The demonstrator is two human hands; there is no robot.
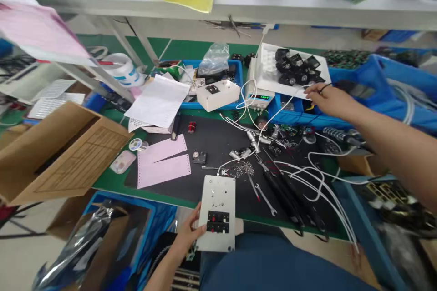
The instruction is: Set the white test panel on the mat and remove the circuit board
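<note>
My left hand point(188, 235) grips the lower left corner of a flat white panel point(218, 211) with black and red switches, resting over the bench's near edge. A white wire runs from the panel's top across the black mat point(211, 145). My right hand point(328, 98) reaches far right to the front edge of a white tray point(269, 66) holding several small black parts point(297, 69). Its fingertips touch the tray's rim and nothing sits in the palm. A dark band rings that wrist.
Wrenches point(266, 198), screws and white cables point(317, 182) litter the mat's right half. Pink sheets point(164, 163) lie at left beside an open cardboard box point(58, 150). A white switch box point(218, 94), a meter point(261, 98) and blue bins point(375, 95) stand behind. A shelf point(239, 7) overhangs.
</note>
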